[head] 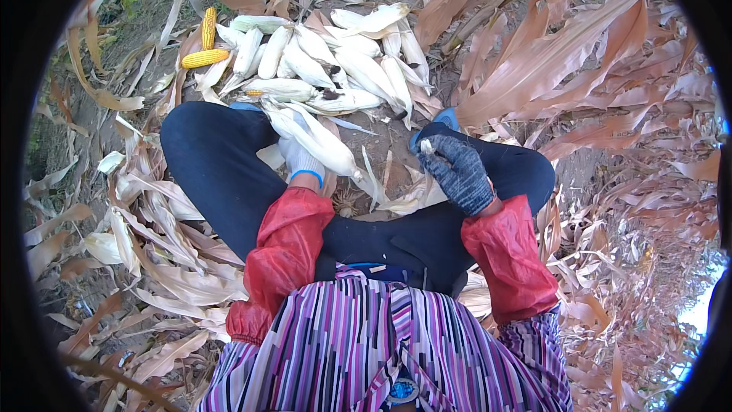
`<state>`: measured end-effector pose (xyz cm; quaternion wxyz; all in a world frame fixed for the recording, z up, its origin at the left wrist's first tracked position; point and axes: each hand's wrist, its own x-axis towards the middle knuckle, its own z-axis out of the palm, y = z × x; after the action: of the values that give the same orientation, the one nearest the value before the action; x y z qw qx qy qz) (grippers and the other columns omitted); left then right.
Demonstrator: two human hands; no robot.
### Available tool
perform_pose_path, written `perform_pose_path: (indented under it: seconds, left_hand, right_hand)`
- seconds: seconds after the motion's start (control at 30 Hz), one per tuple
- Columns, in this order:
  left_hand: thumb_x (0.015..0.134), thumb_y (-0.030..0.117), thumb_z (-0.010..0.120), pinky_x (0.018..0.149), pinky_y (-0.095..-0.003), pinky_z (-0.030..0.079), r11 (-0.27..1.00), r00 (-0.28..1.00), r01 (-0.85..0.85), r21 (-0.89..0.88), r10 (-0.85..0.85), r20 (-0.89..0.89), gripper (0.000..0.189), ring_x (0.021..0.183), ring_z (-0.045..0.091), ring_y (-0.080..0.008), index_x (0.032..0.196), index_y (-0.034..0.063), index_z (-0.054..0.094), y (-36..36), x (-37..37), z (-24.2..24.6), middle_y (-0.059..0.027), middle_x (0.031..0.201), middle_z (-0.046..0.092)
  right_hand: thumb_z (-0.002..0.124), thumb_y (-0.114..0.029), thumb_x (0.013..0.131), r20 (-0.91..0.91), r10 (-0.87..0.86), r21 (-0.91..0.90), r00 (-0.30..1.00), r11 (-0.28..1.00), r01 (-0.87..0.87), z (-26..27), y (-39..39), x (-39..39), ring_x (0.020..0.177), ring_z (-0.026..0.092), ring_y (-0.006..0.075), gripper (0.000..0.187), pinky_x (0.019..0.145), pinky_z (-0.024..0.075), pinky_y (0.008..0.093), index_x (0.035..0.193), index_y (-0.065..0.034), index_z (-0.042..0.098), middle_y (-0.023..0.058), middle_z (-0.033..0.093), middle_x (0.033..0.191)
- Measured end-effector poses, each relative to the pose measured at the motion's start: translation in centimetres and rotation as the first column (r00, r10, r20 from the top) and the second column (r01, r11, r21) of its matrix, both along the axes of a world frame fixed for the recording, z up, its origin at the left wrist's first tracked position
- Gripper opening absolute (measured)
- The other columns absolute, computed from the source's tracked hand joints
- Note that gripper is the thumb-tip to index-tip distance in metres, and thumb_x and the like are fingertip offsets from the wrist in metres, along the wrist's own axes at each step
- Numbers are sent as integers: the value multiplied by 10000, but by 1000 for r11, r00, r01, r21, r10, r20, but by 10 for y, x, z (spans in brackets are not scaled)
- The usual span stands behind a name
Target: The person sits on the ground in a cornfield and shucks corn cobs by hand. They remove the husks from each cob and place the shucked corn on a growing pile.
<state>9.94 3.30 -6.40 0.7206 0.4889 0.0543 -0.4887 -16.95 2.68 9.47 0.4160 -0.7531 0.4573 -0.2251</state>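
My left hand (298, 154), in a white knit glove with a blue cuff, grips a corn ear in its pale husk (323, 140). The ear lies slanted across the palm and hides most of the fingers. My right hand (460, 174), in a dark grey knit glove, is curled above my right shin. A small pale piece (426, 147) sticks out between its thumb and fingers; what it is cannot be made out. Beyond my feet lies a pile of ears in white husks (309, 63). Two bare yellow corn cobs (205, 58) rest at the pile's left side.
Loose husks (414, 197) lie on the soil between my legs. More dry husks (171, 240) are heaped at my left. Long dry corn leaves (549, 80) spread over the ground on the right. My bent knees (214, 154) flank the work spot.
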Motion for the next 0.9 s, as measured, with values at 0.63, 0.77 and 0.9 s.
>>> perform_pose_path:
  seconds: [0.63, 0.77, 0.9]
  left_hand:
    - [882, 205, 688, 636, -297, 517, 966, 901, 162, 203, -229, 368, 318, 787, 632, -168, 1048, -34, 560, -5, -10, -30, -99, 894, 637]
    - [903, 205, 660, 625, -297, 516, 971, 924, 108, 213, -177, 339, 294, 756, 625, -155, 1080, -21, 598, -8, -15, 15, -84, 951, 647]
    - [922, 254, 633, 689, -329, 544, 988, 992, -16, 154, -3, 125, 392, 807, 640, -196, 1182, -26, 545, -9, -23, 14, -123, 1038, 630]
  right_hand:
    - [706, -350, 829, 173, 88, 325, 981, 935, -141, -140, 30, 95, 734, 604, 271, 414, 727, 491, 374, 1116, -65, 620, 154, 644, 829]
    - [591, -319, 909, -192, 482, 260, 855, 865, -429, -119, 31, 81, 808, 635, 238, 263, 783, 498, 356, 959, -74, 672, 138, 652, 850]
    - [493, -314, 954, -588, 772, 545, 239, 597, -589, -105, 7, 78, 973, 614, 241, 315, 890, 484, 353, 1130, -80, 608, 126, 639, 1050]
